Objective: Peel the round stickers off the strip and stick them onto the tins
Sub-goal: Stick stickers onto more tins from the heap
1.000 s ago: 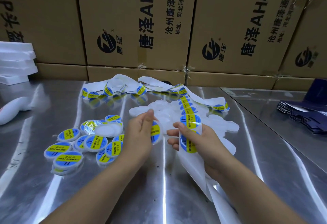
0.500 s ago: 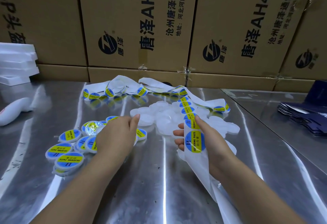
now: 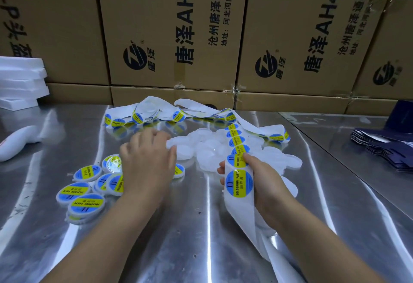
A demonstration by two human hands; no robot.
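My right hand [image 3: 266, 180] grips the white backing strip [image 3: 240, 206]; a round blue-and-yellow sticker [image 3: 239, 183] lies on the strip in front of the palm, with more stickers running away behind it. My left hand [image 3: 148, 159] reaches over the table, its fingertips on a plain white tin [image 3: 183, 152] at the near edge of the pile of unlabelled tins [image 3: 214, 146]. Whether the fingers pinch that tin is unclear. Several labelled tins [image 3: 86, 203] lie in a loose heap at the left, partly under my left hand.
The metal table [image 3: 178, 238] is backed by a wall of cardboard boxes [image 3: 174, 37]. Coils of used strip [image 3: 156, 113] lie at the back. White foam slabs [image 3: 20, 81] and a white object [image 3: 15, 144] sit left; dark blue flat cartons [image 3: 384, 148] lie right.
My left hand has let a labelled tin down among the finished ones and moved forward to the plain tins. My right hand has fed the strip along, bringing a fresh sticker to the front.
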